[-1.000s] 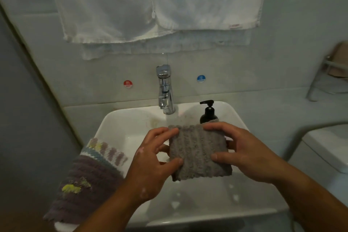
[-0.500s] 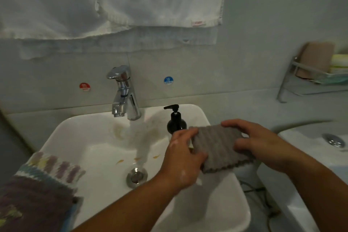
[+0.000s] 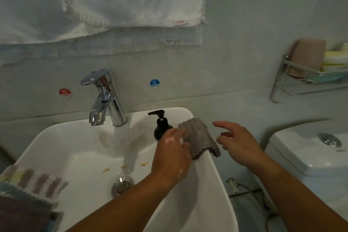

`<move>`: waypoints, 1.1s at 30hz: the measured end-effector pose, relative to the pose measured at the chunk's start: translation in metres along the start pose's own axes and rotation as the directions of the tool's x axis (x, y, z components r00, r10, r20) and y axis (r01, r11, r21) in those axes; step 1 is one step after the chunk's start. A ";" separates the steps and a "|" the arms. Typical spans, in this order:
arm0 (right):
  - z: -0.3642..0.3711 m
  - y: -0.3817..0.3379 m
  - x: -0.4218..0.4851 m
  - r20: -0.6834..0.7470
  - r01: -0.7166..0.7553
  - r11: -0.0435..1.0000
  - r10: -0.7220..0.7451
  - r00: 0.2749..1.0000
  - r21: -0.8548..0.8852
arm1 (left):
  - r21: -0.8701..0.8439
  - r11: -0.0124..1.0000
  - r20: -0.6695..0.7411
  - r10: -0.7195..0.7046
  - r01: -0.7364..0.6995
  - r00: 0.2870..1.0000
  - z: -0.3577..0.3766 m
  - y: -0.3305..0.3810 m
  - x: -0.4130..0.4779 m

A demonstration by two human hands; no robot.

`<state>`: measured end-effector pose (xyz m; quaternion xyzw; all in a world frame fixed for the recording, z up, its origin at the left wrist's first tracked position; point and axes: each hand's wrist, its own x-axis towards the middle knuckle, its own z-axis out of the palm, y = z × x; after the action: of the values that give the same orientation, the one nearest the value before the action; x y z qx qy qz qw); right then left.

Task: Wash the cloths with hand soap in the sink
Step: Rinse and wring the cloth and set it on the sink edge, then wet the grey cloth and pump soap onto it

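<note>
Dim, grey-green indoor light. Soft glints mark the chrome faucet (image 3: 105,98) and the white sink (image 3: 56,137) left of the fingers (image 3: 221,124). Below them, diffuse forearm shadows. Wide-angle curvature bends the edges; corners darken; detail slightly soft.

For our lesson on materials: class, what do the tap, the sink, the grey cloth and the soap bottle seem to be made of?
Tap: metal, probably chromed, with mirror-bright reflections.
Sink: likely glazed ceramic; it is white, glossy and has a thick, smooth rim.
Grey cloth: soft ribbed textile, matte; it droops over the sink's rim.
Soap bottle: dark and glossy, plastic or glass; the look leaves it open.
</note>
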<state>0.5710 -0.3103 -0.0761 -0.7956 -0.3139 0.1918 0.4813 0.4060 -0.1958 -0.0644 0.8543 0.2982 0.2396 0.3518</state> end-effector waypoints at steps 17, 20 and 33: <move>0.027 -0.031 0.008 0.113 -0.064 0.981 0.044 0.993 0.183 | -0.153 0.973 0.200 -0.141 0.173 0.970 0.018 0.003 0.030; 0.021 -0.033 -0.013 -0.049 0.106 0.954 -0.125 0.991 -0.282 | -0.110 0.985 0.296 -0.094 0.132 0.950 -0.009 0.000 -0.003; 0.180 -0.135 -0.117 0.739 0.656 0.612 -0.166 0.653 -0.443 | 0.529 0.833 0.303 -0.011 -0.159 0.953 -0.266 -0.099 -0.112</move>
<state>0.3342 -0.2284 -0.0391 -0.6965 -0.6891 0.1931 0.0524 0.1283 -0.0927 0.0093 0.9559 0.2651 0.0285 0.1234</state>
